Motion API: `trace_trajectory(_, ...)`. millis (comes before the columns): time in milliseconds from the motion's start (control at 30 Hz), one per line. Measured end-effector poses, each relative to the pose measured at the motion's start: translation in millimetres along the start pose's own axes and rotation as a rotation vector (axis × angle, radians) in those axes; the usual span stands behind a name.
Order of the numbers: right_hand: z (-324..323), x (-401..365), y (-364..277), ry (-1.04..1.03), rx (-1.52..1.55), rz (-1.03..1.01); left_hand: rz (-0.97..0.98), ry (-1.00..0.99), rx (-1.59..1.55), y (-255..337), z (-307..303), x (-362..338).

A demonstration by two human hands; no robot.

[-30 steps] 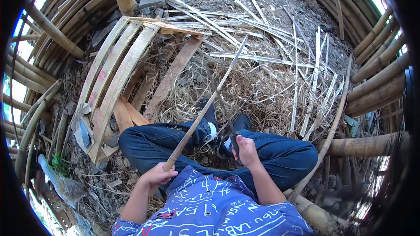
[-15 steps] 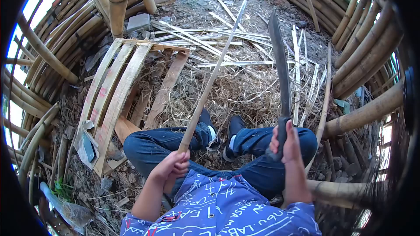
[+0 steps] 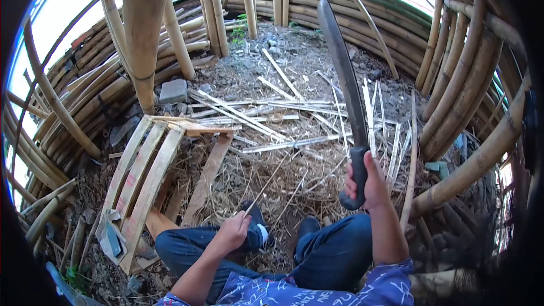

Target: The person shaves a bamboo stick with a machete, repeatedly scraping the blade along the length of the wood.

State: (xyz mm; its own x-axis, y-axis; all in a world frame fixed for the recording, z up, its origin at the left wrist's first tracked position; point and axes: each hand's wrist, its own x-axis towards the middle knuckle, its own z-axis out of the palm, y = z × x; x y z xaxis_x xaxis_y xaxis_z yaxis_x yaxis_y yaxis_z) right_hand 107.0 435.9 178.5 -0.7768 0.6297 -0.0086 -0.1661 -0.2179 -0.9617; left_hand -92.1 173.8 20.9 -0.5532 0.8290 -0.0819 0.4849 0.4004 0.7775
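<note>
My right hand (image 3: 374, 186) is wrapped round the black handle of a machete (image 3: 344, 65). Its long dark blade stands upright, tip toward the far fence. Lower and to the left, my left hand (image 3: 231, 234) is closed round the near end of a thin bamboo stick (image 3: 265, 188), which points away from me and looks foreshortened. The blade and the stick are apart. Beyond the hands, split bamboo strips (image 3: 272, 107) lie crossed on the ground, with a litter of shavings (image 3: 272, 170) nearer my feet.
A slatted wooden crate (image 3: 153, 164) is at left, with a phone-like dark object (image 3: 113, 242) on wrapping at its near end. A grey block (image 3: 173, 91) sits behind it. Bamboo posts (image 3: 144, 34) and stacked bamboo poles (image 3: 362, 14) surround the spot. A thick pole (image 3: 470, 164) slants in at right.
The view has tilted up, showing more of the fence. The machete has swung to lean further left. The stick has dropped from steeply raised to pointing forward and low.
</note>
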Motion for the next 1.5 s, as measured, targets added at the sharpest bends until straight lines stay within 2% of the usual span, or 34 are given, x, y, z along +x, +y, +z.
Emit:
trace_trajectory(67,-6,13,9,0.040,0.027,0.026,-0.174,-0.050,-0.177,0,-3,13)
trace_trajectory(100,-18,14,13,0.015,0.075,0.079,-0.236,0.005,-0.221,-9,4,24)
trace_trajectory(133,-29,15,19,-0.006,0.176,0.141,-0.248,-0.004,-0.210,-12,11,27)
trace_trajectory(200,-35,17,25,0.076,0.127,0.136,-0.171,0.011,-0.110,-10,27,37)
trace_trajectory(333,-52,17,27,0.145,0.172,0.197,-0.185,-0.072,-0.061,1,30,57)
trace_trajectory(367,-54,16,27,0.131,0.169,0.200,-0.155,0.018,-0.004,3,40,64)
trace_trajectory(400,-56,13,27,0.118,0.163,0.206,-0.160,0.001,0.000,7,51,69)
trace_trajectory(467,-63,12,27,0.120,0.152,0.231,-0.138,0.054,-0.141,17,67,82)
trace_trajectory(567,-65,17,26,0.133,-0.088,0.135,-0.106,-0.026,-0.210,20,66,96)
trace_trajectory(600,-66,21,26,0.135,-0.093,0.142,-0.102,-0.088,-0.233,23,64,98)
trace_trajectory(667,-67,25,31,0.117,-0.326,0.164,-0.072,-0.112,-0.261,29,61,97)
trace_trajectory(733,-72,27,44,0.103,-0.382,0.166,-0.229,-0.247,-0.627,40,53,92)
trace_trajectory(767,-73,29,50,0.048,-0.593,0.164,-0.253,-0.227,-0.670,45,48,89)
trace_trajectory(833,-56,30,43,-0.018,-1.024,0.148,-0.185,-0.182,-0.562,53,38,83)
trace_trajectory(867,-48,30,45,-0.019,-1.020,0.142,-0.115,-0.141,-0.461,57,34,81)
trace_trajectory(933,-39,27,49,-0.113,-1.293,-0.073,-0.115,-0.132,-0.491,61,31,76)
trace_trajectory(967,-36,28,50,-0.176,-1.385,-0.050,-0.100,-0.154,-0.434,62,31,75)
trace_trajectory(1067,-24,34,49,-0.218,-1.489,-0.022,-0.157,-0.160,-0.374,82,28,71)
trace_trajectory(1133,-35,41,59,-0.202,-1.518,-0.071,-0.164,-0.136,-0.363,86,29,71)
trace_trajectory(1233,-44,44,61,-0.213,-1.567,-0.263,-0.115,-0.118,-0.285,81,26,68)
trace_trajectory(1267,-47,48,60,-0.213,-1.565,-0.256,-0.102,-0.111,-0.230,82,22,66)
trace_trajectory(1333,-60,58,59,-0.117,-1.593,-0.252,-0.082,-0.142,-0.163,85,14,55)
trace_trajectory(1400,-84,77,61,0.078,-1.551,-0.156,-0.060,-0.176,-0.091,83,9,43)
trace_trajectory(1467,-119,98,67,0.282,-1.644,-0.056,-0.068,-0.218,-0.064,76,10,26)
trace_trajectory(1500,-132,99,73,0.290,-1.638,-0.050,-0.082,-0.208,-0.078,68,12,19)
